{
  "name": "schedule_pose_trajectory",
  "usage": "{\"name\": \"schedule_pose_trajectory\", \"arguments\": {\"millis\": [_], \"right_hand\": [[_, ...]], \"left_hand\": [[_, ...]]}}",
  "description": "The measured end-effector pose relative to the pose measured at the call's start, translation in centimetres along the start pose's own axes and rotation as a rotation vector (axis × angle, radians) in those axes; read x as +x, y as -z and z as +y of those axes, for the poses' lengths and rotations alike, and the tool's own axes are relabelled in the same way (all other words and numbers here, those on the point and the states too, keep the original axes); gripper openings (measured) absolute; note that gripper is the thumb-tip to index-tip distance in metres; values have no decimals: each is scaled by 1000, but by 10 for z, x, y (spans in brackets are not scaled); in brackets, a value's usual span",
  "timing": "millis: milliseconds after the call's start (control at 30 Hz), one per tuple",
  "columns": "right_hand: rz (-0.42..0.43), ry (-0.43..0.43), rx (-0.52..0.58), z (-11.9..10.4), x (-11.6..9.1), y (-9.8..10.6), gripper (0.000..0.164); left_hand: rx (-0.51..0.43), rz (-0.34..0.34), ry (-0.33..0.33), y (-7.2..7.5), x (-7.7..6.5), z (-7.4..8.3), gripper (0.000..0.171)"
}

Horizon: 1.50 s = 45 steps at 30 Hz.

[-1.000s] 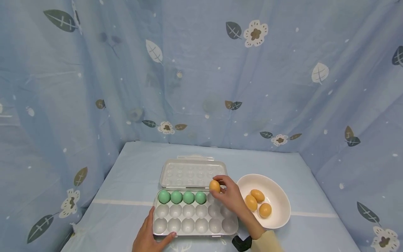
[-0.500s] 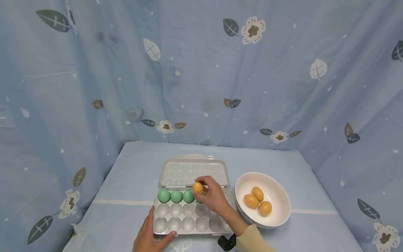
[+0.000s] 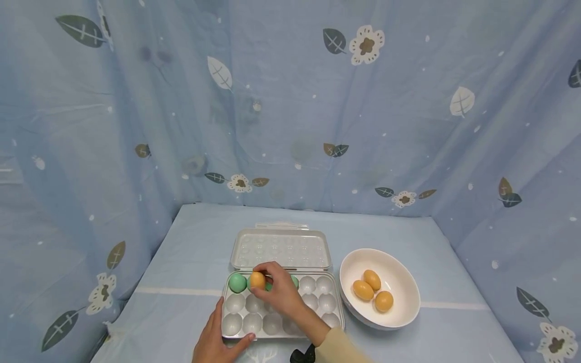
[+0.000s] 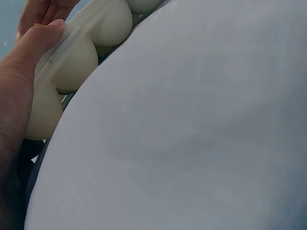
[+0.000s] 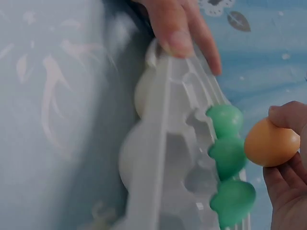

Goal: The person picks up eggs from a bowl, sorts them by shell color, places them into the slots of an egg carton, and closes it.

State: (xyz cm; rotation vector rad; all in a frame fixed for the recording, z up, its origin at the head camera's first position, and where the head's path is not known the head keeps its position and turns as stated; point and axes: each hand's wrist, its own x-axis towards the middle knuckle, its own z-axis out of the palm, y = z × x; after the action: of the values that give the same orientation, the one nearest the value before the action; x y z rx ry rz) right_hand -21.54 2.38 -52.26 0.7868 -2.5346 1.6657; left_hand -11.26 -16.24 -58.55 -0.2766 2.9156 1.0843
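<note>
Orange egg (image 3: 257,280), pinched between the thumb and fingers of my right hand (image 3: 282,294) and shown above the rear row of the egg tray (image 3: 233,324). The governing relation, as I judge it, is that of egg to tray: the egg lies to the left of my fingers, apparently over the second place from the tray's left end, with green eggs (image 3: 237,283) in that row and the middle-row wells (image 3: 235,302) toward the front edge. Whether it touches a green one I cannot tell. Its long axis seems roughly upright to the tray's top face. My right hand is the nearer; my left hand (image 3: 215,335) lies at the tray's front left corner, fingers extended along the left edge, thumb spread apart on the front edge. Right of the tray stands a white bowl (image 3: 399,282) containing three further eggs (image 3: 363,290).
</note>
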Motion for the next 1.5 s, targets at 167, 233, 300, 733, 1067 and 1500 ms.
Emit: {"name": "schedule_pose_trajectory", "arguments": {"millis": [167, 233, 300, 733, 1067, 1500], "right_hand": [[-15, 23, -28, -1, 0, -16, 41], [-16, 51, -54, -1, -1, -22, 42], [-17, 78, -79, -1, -2, -28, 43], [-7, 186, -329, 1, -8, -54, 43], [-86, 165, -419, 10, -16, -65, 42], [-82, 176, -466, 7, -13, -65, 42]], "left_hand": [[13, -15, 24, 1, 1, 1, 134], [14, -18, 28, 2, 1, 2, 134], [12, -15, 25, 2, 1, 3, 133], [2, 7, -10, 1, 0, -1, 129], [6, 24, -65, -2, -1, -5, 127], [5, 25, -72, 2, 0, -5, 128]]}}
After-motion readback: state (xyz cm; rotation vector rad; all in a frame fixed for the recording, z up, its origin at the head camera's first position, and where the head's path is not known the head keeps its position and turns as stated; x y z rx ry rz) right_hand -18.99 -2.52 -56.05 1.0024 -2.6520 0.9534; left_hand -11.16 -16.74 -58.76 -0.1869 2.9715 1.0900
